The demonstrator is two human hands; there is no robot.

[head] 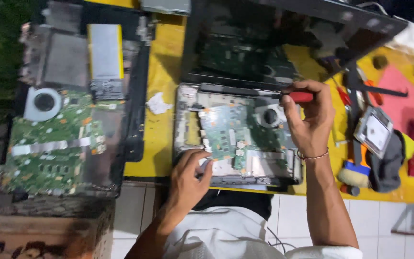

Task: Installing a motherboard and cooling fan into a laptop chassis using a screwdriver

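Observation:
An opened laptop base [188, 120] with a green circuit board [226, 134] and a round fan [270, 116] lies on the yellow table [161, 139]. My left hand [188, 180] rests on the base's near left edge, fingers pressing the frame beside the board. My right hand [310, 117] hovers over the base's right side and grips a red-handled screwdriver [299, 97], whose dark tip points left toward the fan area. A beaded bracelet sits on my right wrist.
A second dismantled laptop [63, 120] with board, fan and silver battery lies at the left. A dark laptop lid [283, 33] stands behind. A crumpled tissue [158, 103] lies between them. A silver drive [373, 130], brush, red tools and pink sheet [398, 96] crowd the right.

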